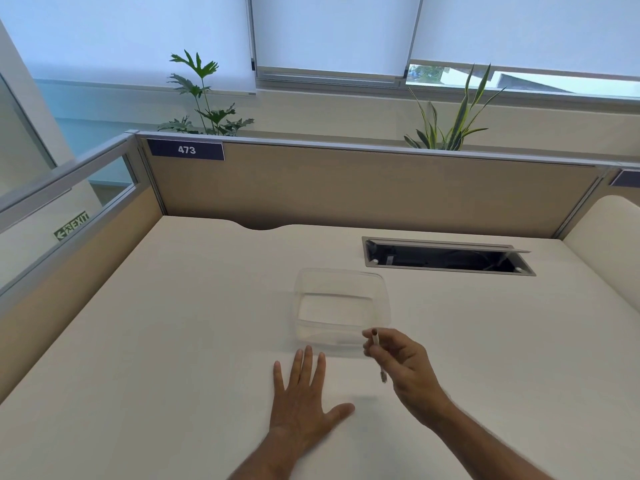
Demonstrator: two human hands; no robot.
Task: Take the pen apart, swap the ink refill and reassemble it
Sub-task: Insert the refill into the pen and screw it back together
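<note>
**deskjockey:** Head cam is showing the right hand (405, 362) hovering over the desk (173, 323), just at the near right corner of a clear plastic tub (341, 306). It's pinching the pen (377, 353) around its middle between thumb and fingertips, other fingers curled in loosely. The pen is tilting, dark cap end pointing up and away, metallic tip pointing down toward the person. It's looking whole to me, nothing unscrewed yet, though it's small and a bit blurry.

**refill_nerd:** Agreed. And the left hand (304, 393) is lying flat on the desk, palm down, fingers spread wide, holding nothing. It's sitting just beside the pen hand, nearer the camera than the tub.

**deskjockey:** How's that pen going to handle, you reckon?

**refill_nerd:** I'm guessing light, stiff and smooth-bodied, so it's probably going to slip if only one hand is twisting. I'd be gripping the barrel with one hand and the tip section with the other, close to the joint, since I can't tell where the seam is from here. The refill and any spring inside are going to be thin and easy to lose, so I'm assuming the tub, which is looking empty, is for the loose bits.
</note>
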